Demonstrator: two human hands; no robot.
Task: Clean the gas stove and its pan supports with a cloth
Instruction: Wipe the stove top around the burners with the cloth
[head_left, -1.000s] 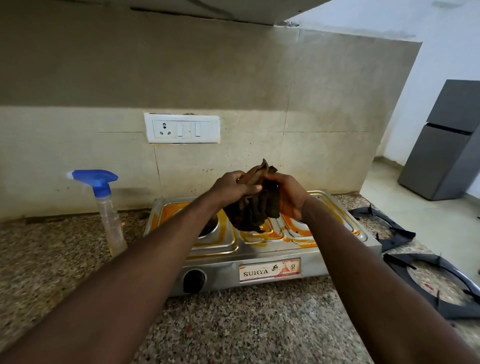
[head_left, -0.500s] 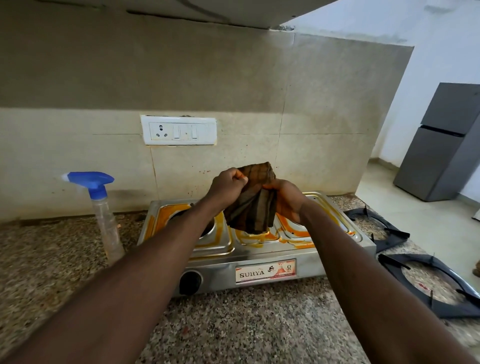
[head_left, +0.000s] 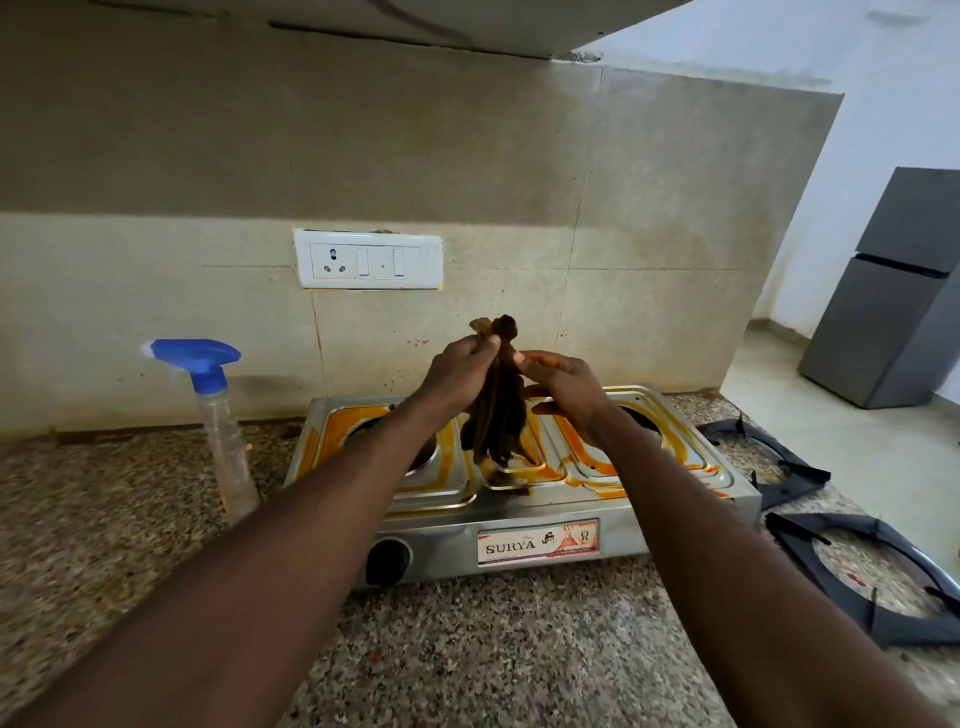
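Above orange-stained steel stove (head_left: 447, 540), left hand (head_left: 457, 379) and right hand (head_left: 569, 387) pinch bunched brown cloth (head_left: 496, 415). Fold flat before wiping.

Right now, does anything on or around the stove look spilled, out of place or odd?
Orange stains streak across the top of the stove. The near pan support and the far pan support lie off the stove, on the counter to its right, likely removed for cleaning.
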